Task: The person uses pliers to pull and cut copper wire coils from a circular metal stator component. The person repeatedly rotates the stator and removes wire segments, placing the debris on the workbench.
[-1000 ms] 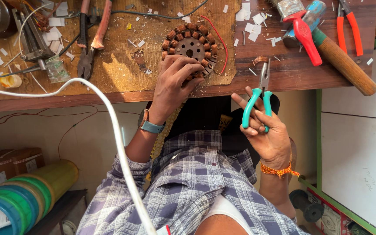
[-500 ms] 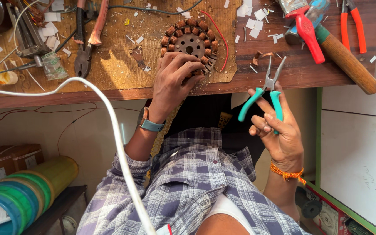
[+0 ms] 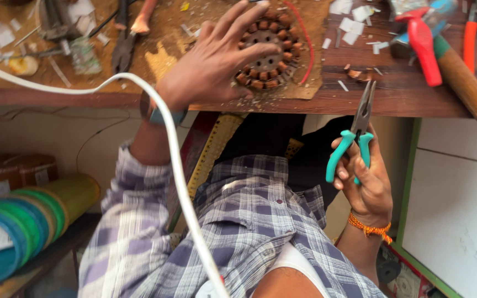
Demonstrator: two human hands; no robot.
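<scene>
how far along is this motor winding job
Done: copper coils sit in the round stator slots, cut paper scraps around. In hand: left hand rests on the stator, right hand holds teal needle-nose pliers, off the bench. Left: red wire loose beside it.

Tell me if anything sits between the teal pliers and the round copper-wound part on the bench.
Nothing visible blocks it. The right hand holds the teal pliers below the bench edge; the left hand already rests over the wound part.
</scene>
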